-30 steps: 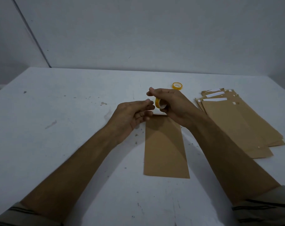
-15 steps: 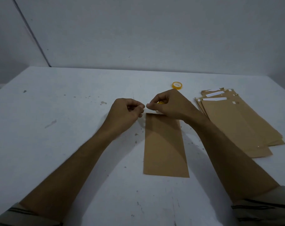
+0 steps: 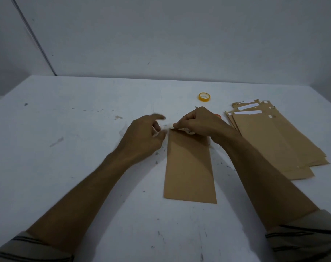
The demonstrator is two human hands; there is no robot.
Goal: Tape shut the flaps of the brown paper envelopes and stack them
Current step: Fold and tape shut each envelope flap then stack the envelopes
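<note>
A long brown paper envelope (image 3: 190, 167) lies flat in the middle of the white table (image 3: 66, 167), its top end under my hands. My right hand (image 3: 200, 122) rests on that top edge, fingers closed around a small tape roll (image 3: 190, 131) that shows only a sliver beneath the palm. My left hand (image 3: 143, 137) hovers just left of the envelope's top corner, fingers apart and blurred, holding nothing that I can see. A fanned pile of brown envelopes (image 3: 274, 137) with white tape strips near their tops lies to the right.
A second yellow tape roll (image 3: 204, 96) sits on the table beyond my hands. A small orange thing (image 3: 217, 115) peeks out behind my right hand. A grey wall rises at the table's far edge.
My right hand has come down from above the table onto the envelope's top edge with the tape roll. My left hand, pinched against it half a second ago, has opened and drawn away leftward.
</note>
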